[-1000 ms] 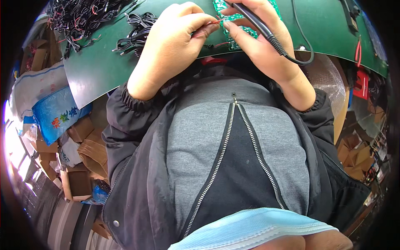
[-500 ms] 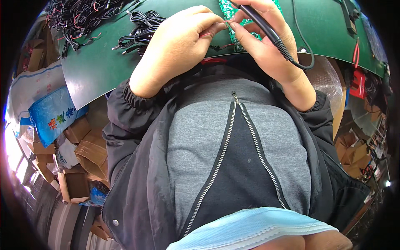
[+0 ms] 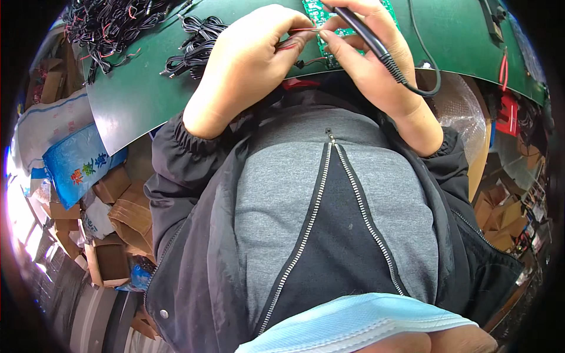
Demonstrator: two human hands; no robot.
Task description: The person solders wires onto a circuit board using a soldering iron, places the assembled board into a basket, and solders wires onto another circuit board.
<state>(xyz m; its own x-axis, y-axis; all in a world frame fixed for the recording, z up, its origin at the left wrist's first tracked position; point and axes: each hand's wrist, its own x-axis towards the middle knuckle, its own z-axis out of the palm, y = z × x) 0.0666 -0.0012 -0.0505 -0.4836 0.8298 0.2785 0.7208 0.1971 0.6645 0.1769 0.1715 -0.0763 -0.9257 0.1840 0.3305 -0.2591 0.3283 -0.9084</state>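
Head view. Landmark: the green circuit board, lying on the green tabletop, partly hidden behind my right hand, its top running out of view. My left hand is at the board's left side, thumb and forefinger closed together on a thin red wire. The wire shows at the board's left edge, one end reaching toward my right fingertips. My right hand is over the board, clamped on a black soldering iron handle that slants across it, upper left to lower right. Right thumb and forefinger come close together at the wire; whether they also pinch it, I cannot tell. Iron tip: not clearly visible. The black cord loops back up, right of the board.

A short black connector lead with red wire lies just beside the board's lower left edge. Coiled black cables lie left of the board, beyond my left hand; a tangled heap of black cables with red ends lies farther left. Well right of the board: a black block-shaped device. Below and far left of the board, off the tabletop: a blue plastic bag and an open cardboard box
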